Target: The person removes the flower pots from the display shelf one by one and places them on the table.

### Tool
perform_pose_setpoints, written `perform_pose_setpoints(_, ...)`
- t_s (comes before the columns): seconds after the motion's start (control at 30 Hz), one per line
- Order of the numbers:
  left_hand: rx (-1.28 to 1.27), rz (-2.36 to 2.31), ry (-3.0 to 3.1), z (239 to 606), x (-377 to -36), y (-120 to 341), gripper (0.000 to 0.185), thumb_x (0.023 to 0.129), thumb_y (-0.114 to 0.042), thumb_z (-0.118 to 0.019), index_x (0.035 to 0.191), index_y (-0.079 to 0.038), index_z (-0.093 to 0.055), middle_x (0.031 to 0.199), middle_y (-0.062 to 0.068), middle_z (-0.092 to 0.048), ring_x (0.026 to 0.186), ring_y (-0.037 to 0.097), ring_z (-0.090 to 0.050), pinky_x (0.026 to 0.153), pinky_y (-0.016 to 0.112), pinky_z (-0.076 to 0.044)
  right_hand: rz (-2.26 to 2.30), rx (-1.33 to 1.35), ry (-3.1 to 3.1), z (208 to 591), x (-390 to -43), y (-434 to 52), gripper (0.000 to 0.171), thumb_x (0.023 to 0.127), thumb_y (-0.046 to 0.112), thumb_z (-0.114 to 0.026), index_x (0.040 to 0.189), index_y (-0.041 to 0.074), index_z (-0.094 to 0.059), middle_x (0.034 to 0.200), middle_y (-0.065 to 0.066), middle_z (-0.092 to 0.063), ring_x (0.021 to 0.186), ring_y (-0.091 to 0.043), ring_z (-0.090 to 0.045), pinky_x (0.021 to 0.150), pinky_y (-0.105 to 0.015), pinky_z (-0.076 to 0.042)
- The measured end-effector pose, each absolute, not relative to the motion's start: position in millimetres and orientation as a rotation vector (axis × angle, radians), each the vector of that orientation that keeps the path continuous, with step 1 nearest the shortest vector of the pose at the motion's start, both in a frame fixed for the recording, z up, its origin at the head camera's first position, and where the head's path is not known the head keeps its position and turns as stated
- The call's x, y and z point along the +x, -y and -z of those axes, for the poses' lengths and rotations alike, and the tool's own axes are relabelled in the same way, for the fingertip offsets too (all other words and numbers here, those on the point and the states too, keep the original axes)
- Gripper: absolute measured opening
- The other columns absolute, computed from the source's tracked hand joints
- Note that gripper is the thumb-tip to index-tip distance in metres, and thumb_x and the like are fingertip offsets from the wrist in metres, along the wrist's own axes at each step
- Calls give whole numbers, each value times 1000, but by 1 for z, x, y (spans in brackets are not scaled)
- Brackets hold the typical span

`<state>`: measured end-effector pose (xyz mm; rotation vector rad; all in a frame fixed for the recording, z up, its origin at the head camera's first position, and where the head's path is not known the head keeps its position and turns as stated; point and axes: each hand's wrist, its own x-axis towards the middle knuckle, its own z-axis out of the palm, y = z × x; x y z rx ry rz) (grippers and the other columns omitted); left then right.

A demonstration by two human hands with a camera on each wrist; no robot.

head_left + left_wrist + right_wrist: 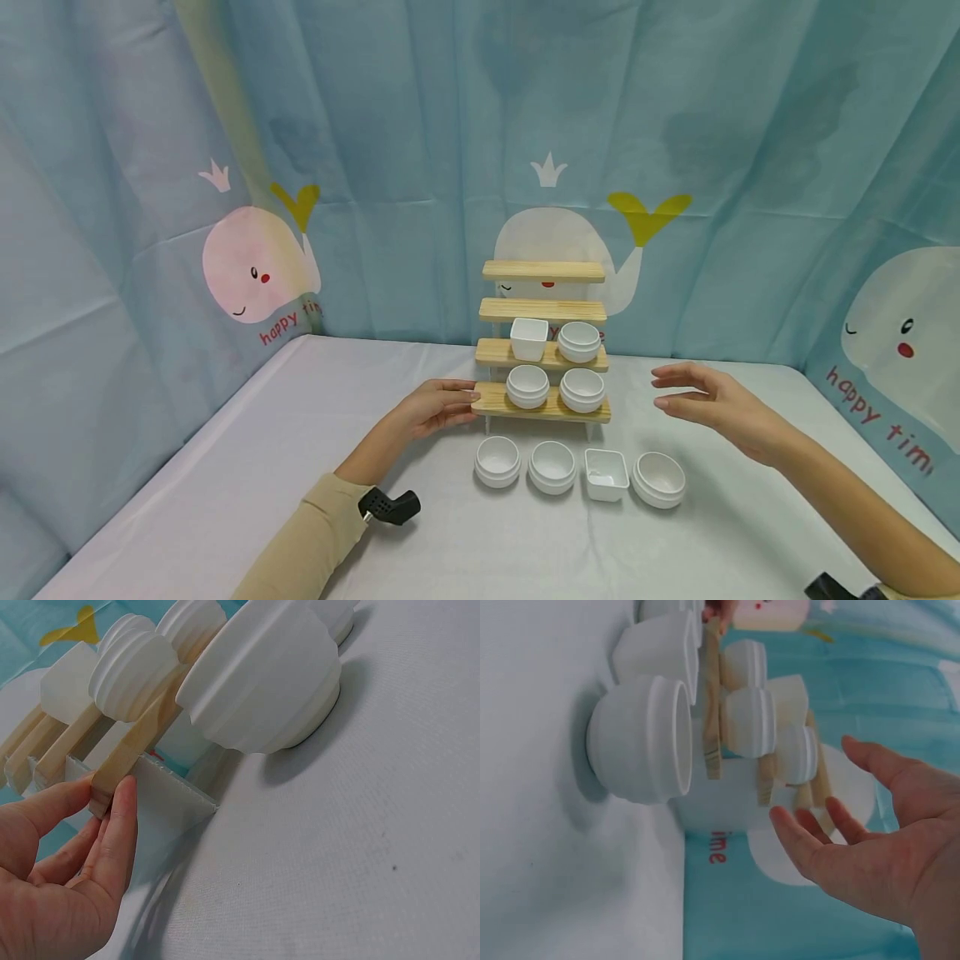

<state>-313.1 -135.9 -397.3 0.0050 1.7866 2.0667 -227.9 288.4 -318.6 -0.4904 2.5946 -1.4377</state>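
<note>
Pinches a four-tier pale wooden stand point(543, 310), bearing small white round and square bowls point(527, 392), by its lowest left corner with the left hand point(438, 407). Holds the right hand point(705, 397) raised clear of it, fingers loosely extended. Has the stand on a white cloth-covered table point(585, 550), before a blue whale-print curtain point(420, 125).

Whale-print curtain point(435, 142), white tablecloth point(480, 550)

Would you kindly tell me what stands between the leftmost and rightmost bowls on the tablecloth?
In the head view, a round white bowl and, right of it, a square white bowl stand between them.
</note>
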Motion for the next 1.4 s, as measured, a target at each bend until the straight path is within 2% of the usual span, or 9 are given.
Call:
perform_pose_setpoints(0.23, 22, -2065, -1788, 398, -313, 137, 49, 105, 1, -61, 150, 13, -45, 111, 13, -68, 86, 13, -74, 80, 23, -66, 1440, -490, -2589, 311, -231, -284, 61, 107, 22, -66, 154, -6, -40, 155, -28, -45, 133, -37, -58, 96, -22, -57)
perform_pose_setpoints(0.47, 31, -2060, -1792, 398, -313, 137, 50, 105, 0, -61, 151, 13, -44, 108, 11, -68, 86, 12, -74, 80, 22, -66, 1428, -491, -2593, 304, -234, -281, 62, 107, 24, -65, 154, -5, -39, 156, -28, -44, 133, -37, -58, 100, -27, -57)
perform_pose_setpoints(0.57, 31, -2062, -1790, 398, -313, 137, 50, 105, 0, -61, 151, 13, -44, 108, 11, -69, 85, 12, -74, 79, 22, -66, 1428, -503, -2592, 302, -235, -280, 62, 107, 24, -66, 155, -5, -39, 156, -27, -44, 131, -31, -60, 100, -26, -57)
perform_pose_setpoints(0.73, 30, -2069, -1782, 398, -312, 137, 50, 105, 1, -61, 150, 13, -44, 108, 12, -68, 85, 12, -74, 80, 23, -66, 1462, -515, -2567, 298, -237, -277, 62, 106, 22, -66, 155, -6, -38, 156, -28, -43, 121, -11, -63, 99, -21, -57)
perform_pose_setpoints(0.83, 25, -2071, -1780, 398, -312, 137, 49, 105, 1, -61, 150, 13, -45, 108, 11, -68, 85, 12, -74, 80, 23, -66, 1484, -520, -2555, 295, -238, -275, 63, 106, 21, -66, 155, -7, -38, 156, -28, -42, 118, -6, -63, 100, -21, -58)
perform_pose_setpoints(0.93, 18, -2071, -1781, 397, -312, 137, 49, 105, 1, -61, 150, 13, -45, 108, 11, -69, 85, 12, -74, 80, 23, -66, 1486, -514, -2559, 293, -240, -273, 63, 106, 22, -66, 155, -6, -38, 156, -28, -42, 121, -10, -63, 102, -23, -59)
perform_pose_setpoints(1.2, 13, -2062, -1787, 396, -312, 137, 49, 105, 0, -62, 150, 12, -46, 110, 12, -69, 86, 13, -74, 81, 23, -66, 1490, -526, -2558, 289, -246, -267, 62, 107, 20, -65, 156, -6, -37, 156, -28, -42, 131, -33, -60, 104, -31, -60)
perform_pose_setpoints(1.3, 16, -2062, -1785, 396, -311, 136, 49, 105, 0, -62, 150, 12, -46, 109, 12, -69, 86, 13, -74, 81, 23, -66, 1499, -520, -2544, 286, -248, -264, 63, 107, 20, -65, 156, -7, -36, 157, -29, -40, 134, -38, -58, 103, -32, -60)
perform_pose_setpoints(1.4, 18, -2061, -1783, 395, -311, 136, 49, 105, 0, -61, 150, 12, -46, 109, 12, -69, 86, 13, -74, 80, 23, -66, 1508, -513, -2541, 284, -250, -262, 64, 107, 20, -65, 156, -7, -36, 158, -30, -40, 134, -37, -57, 103, -31, -61)
